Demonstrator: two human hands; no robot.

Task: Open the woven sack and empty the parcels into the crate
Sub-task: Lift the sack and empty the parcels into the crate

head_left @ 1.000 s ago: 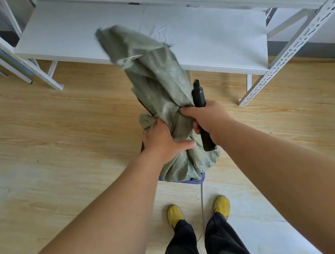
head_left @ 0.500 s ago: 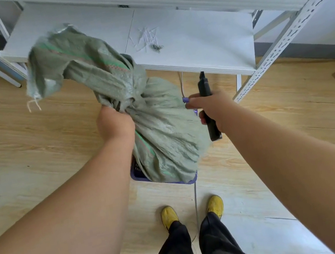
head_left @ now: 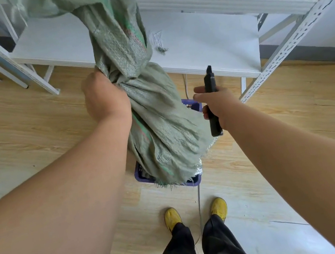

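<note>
While left hand [head_left: 106, 99] bunches sack [head_left: 158, 128], crate [head_left: 196, 181] beneath.

Wood-look floor [head_left: 29, 133], purple crate [head_left: 140, 176] standing on it, white shelf rack [head_left: 203, 42] behind, yellow shoes [head_left: 172, 216]

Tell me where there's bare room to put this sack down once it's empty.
Bare floor lies left of the purple crate, beyond the left hand, and right of it toward the rack post. Crowded: the sack covers the crate, shoes just behind.
</note>
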